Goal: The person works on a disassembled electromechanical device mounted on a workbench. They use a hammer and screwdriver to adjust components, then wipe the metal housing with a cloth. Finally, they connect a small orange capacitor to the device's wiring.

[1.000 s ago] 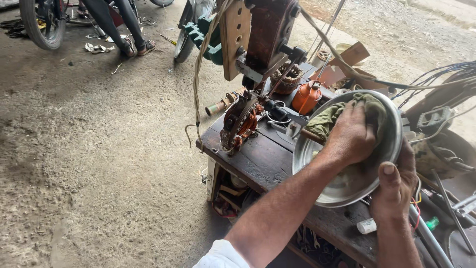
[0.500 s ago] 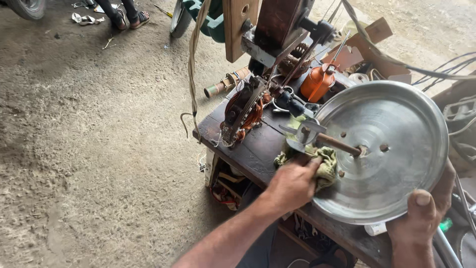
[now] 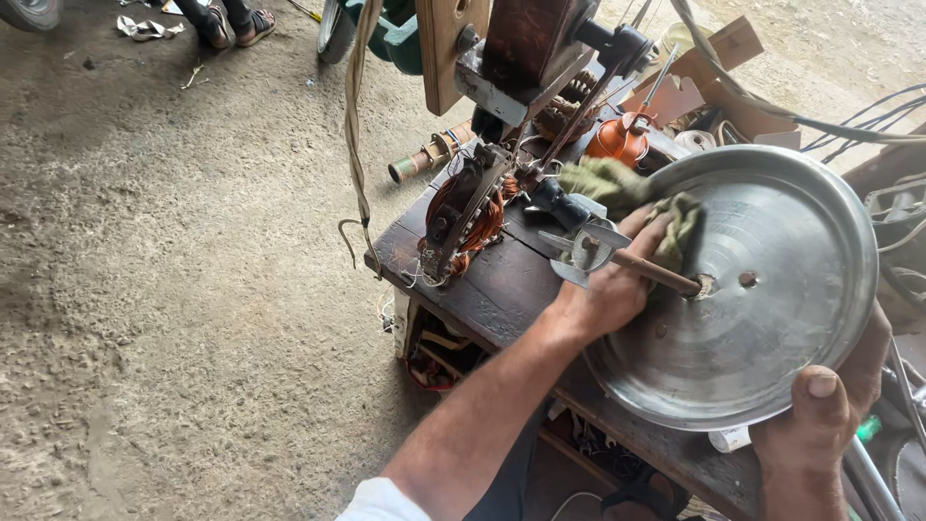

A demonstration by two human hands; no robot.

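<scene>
Metal is what both hands deal with: a round, shallow aluminium fan cover (image 3: 762,289) with a rusty shaft (image 3: 656,273) sticking out of its centre, filling the right half of the frame and tilted up off the dark wooden workbench (image 3: 482,289). It looks stiff and fairly light for its width, though the motor behind it probably adds weight; the smooth face looks slippery, and the thin rim is the sure place to grip. The right hand (image 3: 820,434), lower right of the frame, is closed on that rim, thumb over the front edge. The left hand (image 3: 617,280), mid-frame, is closed on a soft, greenish rag (image 3: 627,193) and presses it against the cover's upper left face, just beside the shaft.

Clutter crowds the upper left of the cover. Small metal fan blades (image 3: 584,246) sit on the shaft, touching the left hand's knuckles. A copper-wound stator (image 3: 463,217) stands on edge nearby on the bench, with an orange oil can (image 3: 617,140) further back and a wooden winding rig (image 3: 521,48) above it at the top of the frame. Loose cables (image 3: 839,121) run across the upper right, near the rim. A cloth strap (image 3: 357,125) hangs over the concrete floor (image 3: 174,289) at left. Someone's sandalled feet (image 3: 231,24) show at the top left.
</scene>
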